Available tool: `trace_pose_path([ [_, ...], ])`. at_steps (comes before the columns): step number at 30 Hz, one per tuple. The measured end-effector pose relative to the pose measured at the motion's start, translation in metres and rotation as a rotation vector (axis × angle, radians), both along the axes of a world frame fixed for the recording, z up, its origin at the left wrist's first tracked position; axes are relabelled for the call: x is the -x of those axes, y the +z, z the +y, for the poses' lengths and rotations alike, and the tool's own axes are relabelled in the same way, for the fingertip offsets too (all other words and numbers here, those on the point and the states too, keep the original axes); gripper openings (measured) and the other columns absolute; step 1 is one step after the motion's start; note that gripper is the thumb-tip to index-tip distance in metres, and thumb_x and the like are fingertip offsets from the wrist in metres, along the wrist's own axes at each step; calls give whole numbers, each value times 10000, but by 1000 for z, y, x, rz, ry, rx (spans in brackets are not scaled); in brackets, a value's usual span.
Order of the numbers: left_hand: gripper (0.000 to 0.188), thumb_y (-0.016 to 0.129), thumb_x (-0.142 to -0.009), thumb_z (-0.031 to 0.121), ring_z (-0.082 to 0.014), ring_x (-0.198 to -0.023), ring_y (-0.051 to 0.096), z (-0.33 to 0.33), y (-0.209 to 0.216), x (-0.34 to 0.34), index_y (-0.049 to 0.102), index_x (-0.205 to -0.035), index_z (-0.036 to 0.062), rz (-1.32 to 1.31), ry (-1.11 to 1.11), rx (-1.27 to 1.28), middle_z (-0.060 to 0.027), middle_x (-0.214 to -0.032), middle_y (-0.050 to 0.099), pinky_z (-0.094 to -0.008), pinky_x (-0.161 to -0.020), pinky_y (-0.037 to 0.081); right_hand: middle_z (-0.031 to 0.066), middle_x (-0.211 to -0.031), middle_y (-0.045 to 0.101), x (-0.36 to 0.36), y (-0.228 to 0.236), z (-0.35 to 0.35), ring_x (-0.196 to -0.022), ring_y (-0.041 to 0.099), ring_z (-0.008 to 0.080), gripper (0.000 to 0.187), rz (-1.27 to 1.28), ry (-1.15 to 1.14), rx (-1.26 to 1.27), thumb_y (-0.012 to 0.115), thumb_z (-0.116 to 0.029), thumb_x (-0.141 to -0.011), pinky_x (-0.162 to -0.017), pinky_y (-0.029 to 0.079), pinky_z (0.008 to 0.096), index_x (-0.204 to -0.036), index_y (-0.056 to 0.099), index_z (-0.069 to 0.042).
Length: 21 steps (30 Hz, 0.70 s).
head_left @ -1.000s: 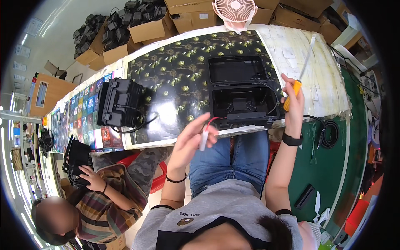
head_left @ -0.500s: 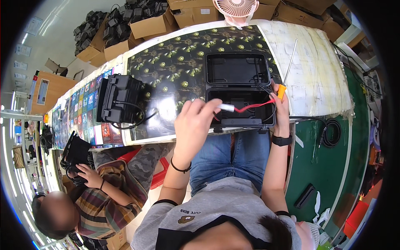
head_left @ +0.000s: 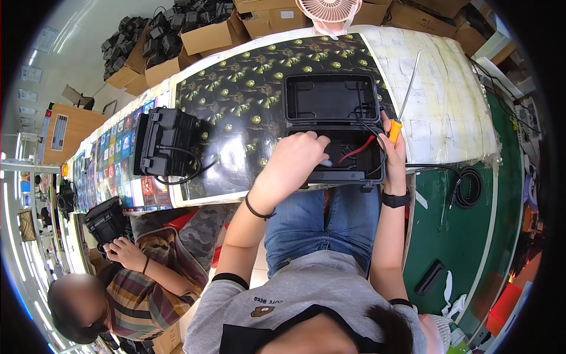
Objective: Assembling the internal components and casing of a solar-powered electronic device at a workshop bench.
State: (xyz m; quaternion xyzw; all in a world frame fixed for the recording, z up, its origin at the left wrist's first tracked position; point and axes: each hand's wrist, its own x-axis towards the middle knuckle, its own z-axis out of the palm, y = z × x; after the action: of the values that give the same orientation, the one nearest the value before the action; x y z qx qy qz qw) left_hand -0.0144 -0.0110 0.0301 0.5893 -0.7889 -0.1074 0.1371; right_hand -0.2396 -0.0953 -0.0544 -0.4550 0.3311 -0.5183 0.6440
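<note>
In front of me an open black plastic case (head_left: pixel 348 176) lies on the table, its lid (head_left: pixel 331 99) tipped back on the far side. My left hand (head_left: pixel 295 162) reaches into the base from the left, fingers curled on a white connector (head_left: pixel 327 163) that is mostly hidden. A red wire (head_left: pixel 356 150) runs from near it across the inside toward the right wall. My right hand (head_left: pixel 394 152) is at the case's right side, closed round the orange handle of a screwdriver (head_left: pixel 396 131), its long shaft pointing away. A black cable loops beside these fingers.
A closed black case (head_left: pixel 168 141) with a cable stands to the left. A small pink fan (head_left: pixel 330 15) stands at the far edge. On the right lies a coiled black cable (head_left: pixel 467 187). At lower left, a co-worker (head_left: pixel 147 265) handles another black case (head_left: pixel 107 221).
My left hand has moved down into the case with the white connector, and the red wire went with it. My right hand keeps the screwdriver. The co-worker's case has turned.
</note>
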Motion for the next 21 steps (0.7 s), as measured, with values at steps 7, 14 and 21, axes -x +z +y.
trace_pose_path([
  [7,738,627,-875,480,-363,-674,656,29,21,15,378,-1432,64,79,85,-179,-190,-761,635,-446,-584,520,-17,-1095,457,-3,10,4,-983,497,76,541,-60,34,-38,649,0,-860,-884,418,207,-1352,425,19],
  [14,752,704,-754,503,-328,-1286,411,42,22,48,469,-1422,249,-116,71,179,-110,-1342,480,-541,-1081,299,31,-1259,463,-3,7,5,-1030,539,105,406,-119,2,-22,647,29,-834,-920,452,248,-1192,474,-53],
  [21,682,707,-740,305,-156,-1032,607,31,-17,65,532,-1383,162,-171,-206,446,-1,-1353,547,-313,-934,479,99,-1390,422,-2,11,4,-1104,550,163,400,-38,-17,-31,734,-69,-792,-958,454,281,-1104,484,-92],
])
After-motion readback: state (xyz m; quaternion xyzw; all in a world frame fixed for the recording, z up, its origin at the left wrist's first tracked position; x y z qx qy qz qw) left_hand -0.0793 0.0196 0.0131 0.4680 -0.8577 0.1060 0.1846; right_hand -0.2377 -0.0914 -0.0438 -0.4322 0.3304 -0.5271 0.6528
